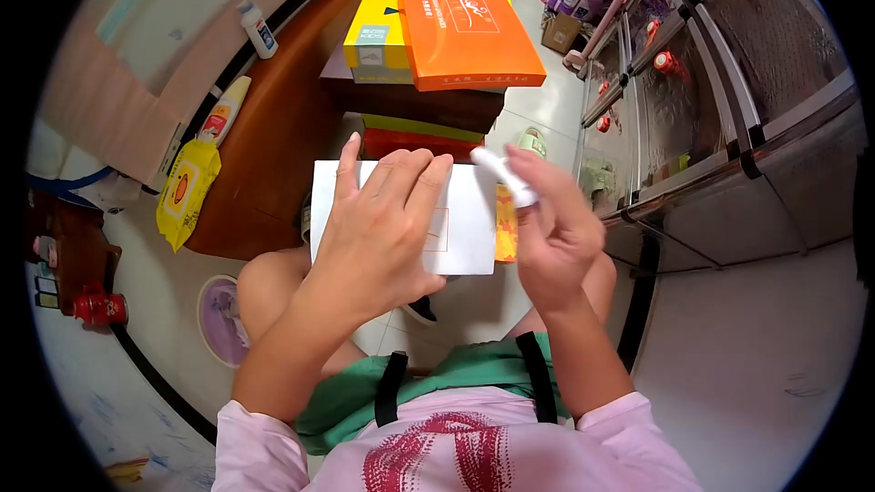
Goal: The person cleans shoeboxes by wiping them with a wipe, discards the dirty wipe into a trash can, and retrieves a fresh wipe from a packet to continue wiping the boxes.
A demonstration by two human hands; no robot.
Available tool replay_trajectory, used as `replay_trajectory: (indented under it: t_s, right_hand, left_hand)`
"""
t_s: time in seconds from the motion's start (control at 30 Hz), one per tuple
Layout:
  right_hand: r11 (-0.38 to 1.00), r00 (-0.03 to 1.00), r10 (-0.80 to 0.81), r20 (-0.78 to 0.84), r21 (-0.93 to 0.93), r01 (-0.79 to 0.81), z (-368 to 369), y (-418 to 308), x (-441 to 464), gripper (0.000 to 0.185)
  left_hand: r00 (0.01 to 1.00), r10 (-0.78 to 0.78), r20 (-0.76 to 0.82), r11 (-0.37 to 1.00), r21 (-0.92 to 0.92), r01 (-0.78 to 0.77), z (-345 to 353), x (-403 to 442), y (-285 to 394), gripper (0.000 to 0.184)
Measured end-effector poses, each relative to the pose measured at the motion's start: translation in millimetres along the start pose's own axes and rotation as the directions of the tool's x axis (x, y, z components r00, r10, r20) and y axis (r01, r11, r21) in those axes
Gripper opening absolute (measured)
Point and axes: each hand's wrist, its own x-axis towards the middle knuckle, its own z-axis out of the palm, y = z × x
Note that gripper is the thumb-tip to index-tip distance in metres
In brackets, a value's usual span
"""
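Observation:
A white box (469, 246) with a thin red outline printed on its face lies in front of me, above my knees. My left hand (383, 223) is laid across its face and grips it, the thumb by the near edge and part of the print covered. An orange and yellow patterned strip (506, 226) shows along the box's right side. Just off that side, my right hand (556, 232), slightly blurred, pinches a small white folded tissue or wipe (499, 173).
Beyond my hands stands a stack with an orange box (474, 27), a yellow box (375, 32) and a dark brown box (456, 107). A yellow wipes pack (190, 189) and a white bottle (258, 29) rest at left. Glass-fronted cabinets (693, 91) line the right.

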Motion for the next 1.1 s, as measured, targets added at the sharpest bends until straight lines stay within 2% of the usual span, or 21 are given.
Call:
replay_trajectory:
  t_s: [0.03, 0.1, 0.17, 0.23, 0.27, 0.3, 0.37, 0.47, 0.53, 0.57, 0.63, 0.77, 0.9, 1.1]
  right_hand:
    - [1.0, 1.0, 0.001, -0.002, 0.001, -0.001, 0, 1, -1, 0.039]
    - [0.992, 0.975, -0.062, 0.215, -0.098, 0.085, 1, 2, -1, 0.037]
    - [0.994, 0.976, -0.033, 0.216, -0.092, 0.054, -1, 1, -2, 0.038]
    - [0.983, 0.96, -0.056, 0.273, -0.151, 0.1, -3, -4, 0, 0.036]
    - [0.984, 0.961, -0.054, 0.271, -0.147, 0.097, -3, -8, 2, 0.036]
    - [0.983, 0.954, -0.047, 0.295, -0.158, 0.097, -3, -11, 4, 0.035]
    - [0.98, 0.947, -0.04, 0.317, -0.171, 0.099, -4, -15, 7, 0.035]
    - [0.972, 0.946, -0.035, 0.322, -0.21, 0.108, -13, -21, 6, 0.035]
    - [0.937, 0.932, 0.013, 0.361, -0.331, 0.115, -21, -30, 6, 0.04]
    - [0.935, 0.932, 0.013, 0.362, -0.334, 0.117, -22, -33, 4, 0.04]
    - [0.893, 0.904, 0.112, 0.413, -0.441, 0.091, -21, -38, 2, 0.044]
    - [0.88, 0.889, 0.116, 0.443, -0.462, 0.115, -22, -49, -7, 0.048]
    - [0.875, 0.841, 0.175, 0.512, -0.472, 0.105, -27, -65, -19, 0.058]
    - [0.852, 0.815, 0.178, 0.551, -0.501, 0.153, -6, -62, -14, 0.07]
  left_hand:
    - [1.0, -0.012, 0.009, 1.0, 0.006, 0.012, -1, 1, 1, 0.113]
    - [0.999, -0.044, 0.027, 0.998, 0.035, 0.043, -10, -4, -3, 0.115]
    - [0.995, -0.084, 0.049, 0.995, 0.064, 0.081, -19, -14, -12, 0.117]
    - [0.973, -0.202, 0.11, 0.974, 0.125, 0.188, -26, -27, -26, 0.119]
    - [0.983, -0.179, 0.045, 0.981, 0.085, 0.174, -21, -28, -30, 0.112]
    - [0.983, -0.179, 0.046, 0.981, 0.087, 0.175, -16, -29, -32, 0.112]
    - [0.986, -0.156, -0.065, 0.976, -0.163, 0.144, -8, -29, -35, 0.103]
    - [0.978, -0.179, -0.104, 0.956, -0.254, 0.148, -10, -27, -23, 0.097]
    - [0.984, -0.151, -0.094, 0.959, -0.255, 0.123, -4, -25, -17, 0.095]
    - [0.989, -0.123, -0.086, 0.964, -0.249, 0.098, -2, -25, -14, 0.093]
    - [0.986, -0.136, -0.097, 0.967, -0.227, 0.111, 0, -24, -11, 0.093]
    - [0.98, -0.17, -0.108, 0.973, -0.178, 0.149, 3, -28, -8, 0.094]
    - [0.971, -0.207, -0.115, 0.959, -0.221, 0.178, 3, -32, -11, 0.096]
    - [0.991, -0.108, -0.076, 0.952, -0.296, 0.081, 4, -40, -6, 0.098]
